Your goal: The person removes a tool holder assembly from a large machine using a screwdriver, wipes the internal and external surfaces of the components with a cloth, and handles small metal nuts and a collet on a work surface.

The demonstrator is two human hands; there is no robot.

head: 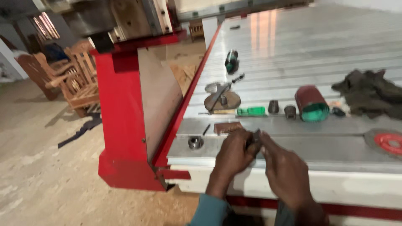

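My left hand (231,155) and my right hand (284,169) meet over the near edge of a grey metal machine bed (318,150). Both pinch one small dark metal part (255,137) between their fingertips; its shape is too blurred to tell. A metal nut (195,142) lies just left of my left hand, and a thin dark rod (206,129) and a flat brown strip (227,127) lie just beyond it.
Farther on the bed lie a round disc with a wrench (222,100), a green tool (250,111), two small dark cylinders (281,109), a red and green roll (311,104), a dark rag (370,93) and a red-centred disc (387,142). A red machine column (121,113) stands left, wooden chairs (71,77) behind.
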